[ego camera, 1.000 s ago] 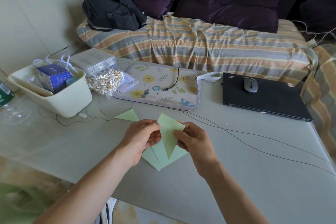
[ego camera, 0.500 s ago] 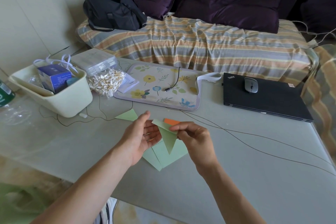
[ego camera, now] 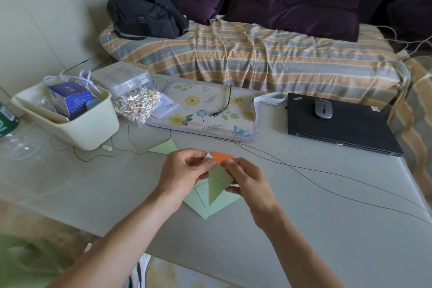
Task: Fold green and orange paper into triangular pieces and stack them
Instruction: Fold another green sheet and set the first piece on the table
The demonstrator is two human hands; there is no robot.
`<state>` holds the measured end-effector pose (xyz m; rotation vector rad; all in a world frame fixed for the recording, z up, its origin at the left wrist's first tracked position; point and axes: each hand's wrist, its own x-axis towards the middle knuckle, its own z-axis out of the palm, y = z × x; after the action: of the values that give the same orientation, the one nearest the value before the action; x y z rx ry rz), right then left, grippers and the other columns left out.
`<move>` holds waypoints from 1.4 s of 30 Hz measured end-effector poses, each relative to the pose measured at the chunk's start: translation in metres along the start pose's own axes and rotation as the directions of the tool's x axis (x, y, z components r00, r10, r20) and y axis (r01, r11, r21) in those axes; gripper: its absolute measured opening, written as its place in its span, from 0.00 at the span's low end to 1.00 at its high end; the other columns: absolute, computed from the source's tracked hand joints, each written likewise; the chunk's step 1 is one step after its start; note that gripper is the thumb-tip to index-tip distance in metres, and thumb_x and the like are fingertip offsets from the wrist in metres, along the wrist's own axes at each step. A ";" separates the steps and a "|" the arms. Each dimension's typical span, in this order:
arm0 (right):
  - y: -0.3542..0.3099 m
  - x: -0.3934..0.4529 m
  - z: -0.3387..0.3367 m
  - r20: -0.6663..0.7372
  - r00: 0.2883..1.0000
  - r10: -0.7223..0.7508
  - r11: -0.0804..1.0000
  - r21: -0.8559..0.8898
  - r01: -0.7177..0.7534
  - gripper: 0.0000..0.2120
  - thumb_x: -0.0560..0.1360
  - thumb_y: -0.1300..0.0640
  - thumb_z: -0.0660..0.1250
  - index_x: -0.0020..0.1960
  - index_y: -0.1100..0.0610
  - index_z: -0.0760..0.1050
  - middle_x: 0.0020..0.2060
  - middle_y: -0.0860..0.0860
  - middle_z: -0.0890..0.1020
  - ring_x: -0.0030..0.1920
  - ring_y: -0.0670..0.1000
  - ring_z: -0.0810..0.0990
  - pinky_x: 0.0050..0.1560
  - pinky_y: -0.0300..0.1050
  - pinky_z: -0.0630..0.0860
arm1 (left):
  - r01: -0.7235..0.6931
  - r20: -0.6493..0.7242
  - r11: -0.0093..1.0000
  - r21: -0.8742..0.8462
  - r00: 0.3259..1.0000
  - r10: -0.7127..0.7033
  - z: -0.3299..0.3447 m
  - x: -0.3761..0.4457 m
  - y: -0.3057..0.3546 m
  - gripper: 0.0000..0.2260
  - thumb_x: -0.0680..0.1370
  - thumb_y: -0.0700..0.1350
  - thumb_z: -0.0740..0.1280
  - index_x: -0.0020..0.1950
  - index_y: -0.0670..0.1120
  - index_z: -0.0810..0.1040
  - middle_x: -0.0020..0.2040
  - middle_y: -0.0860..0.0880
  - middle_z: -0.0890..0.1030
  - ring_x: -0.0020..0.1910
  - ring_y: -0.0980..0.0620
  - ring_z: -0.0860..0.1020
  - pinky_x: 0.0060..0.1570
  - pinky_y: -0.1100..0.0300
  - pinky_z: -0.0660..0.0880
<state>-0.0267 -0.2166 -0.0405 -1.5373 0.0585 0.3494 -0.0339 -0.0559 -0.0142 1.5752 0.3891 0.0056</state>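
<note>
My left hand (ego camera: 184, 170) has rejoined my right hand (ego camera: 247, 179); both grips now pinch the green triangle (ego camera: 218, 183), ready for creasing.

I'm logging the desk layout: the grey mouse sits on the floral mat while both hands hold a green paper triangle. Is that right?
Not quite. The head view shows the grey mouse on the closed black laptop, not the floral mat. Both hands, left hand and right hand, do hold the green paper triangle.
</note>
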 end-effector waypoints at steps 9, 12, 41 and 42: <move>0.002 0.000 0.001 0.026 0.999 -0.031 0.998 -0.062 0.032 0.09 0.78 0.56 0.72 0.47 0.63 0.81 0.38 0.54 0.85 0.40 0.49 0.81 0.50 0.54 0.81 | 0.009 0.011 1.000 -0.004 1.000 -0.009 0.000 0.000 -0.001 0.06 0.74 0.40 0.77 0.49 0.40 0.85 0.40 0.45 0.85 0.38 0.52 0.83 0.41 0.61 0.82; 0.003 0.000 0.001 0.029 0.999 -0.025 0.997 -0.074 0.027 0.09 0.78 0.56 0.72 0.47 0.64 0.81 0.40 0.59 0.85 0.40 0.50 0.81 0.51 0.54 0.79 | 0.023 0.015 1.000 -0.015 1.000 -0.023 0.000 0.002 -0.003 0.05 0.75 0.41 0.76 0.48 0.41 0.86 0.40 0.44 0.85 0.39 0.50 0.82 0.46 0.57 0.84; 0.011 0.008 -0.004 -0.119 0.993 -0.021 0.999 -0.041 0.016 0.08 0.78 0.56 0.72 0.45 0.62 0.81 0.36 0.52 0.85 0.36 0.47 0.80 0.39 0.39 0.78 | 0.066 0.250 0.944 0.324 0.956 -0.153 0.003 -0.003 -0.012 0.05 0.76 0.41 0.75 0.48 0.41 0.83 0.36 0.48 0.83 0.33 0.54 0.81 0.38 0.63 0.79; 0.011 0.008 -0.005 -0.138 0.990 -0.026 0.999 -0.039 0.021 0.07 0.78 0.57 0.72 0.45 0.61 0.81 0.36 0.53 0.85 0.36 0.48 0.80 0.39 0.40 0.78 | 0.066 0.272 0.939 0.339 0.948 -0.165 0.004 -0.004 -0.011 0.06 0.76 0.42 0.74 0.48 0.40 0.83 0.36 0.47 0.84 0.35 0.53 0.83 0.38 0.62 0.79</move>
<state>-0.0211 -0.2198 -0.0532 -1.5965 0.1433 0.2252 -0.0393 -0.0609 -0.0243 1.8436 0.2533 -0.4030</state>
